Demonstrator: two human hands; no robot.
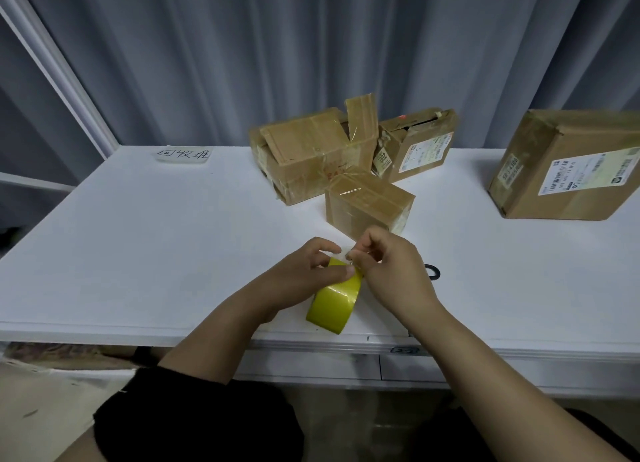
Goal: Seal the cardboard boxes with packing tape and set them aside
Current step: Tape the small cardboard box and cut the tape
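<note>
A yellow roll of packing tape (335, 302) stands on edge near the table's front edge. My left hand (304, 274) grips the top of the roll. My right hand (391, 271) pinches the loose tape end at the roll's top. Just beyond my hands sits a small closed cardboard box (370, 203). Behind it stand a bigger box with an open flap (308, 153) and a torn box with a label (419, 143). A large labelled box (568, 167) sits at the far right.
The white table (156, 240) has a handwritten paper label (183, 154) at the back left. A dark ring-shaped object (433, 271) lies partly hidden behind my right hand. Grey curtains hang behind the table.
</note>
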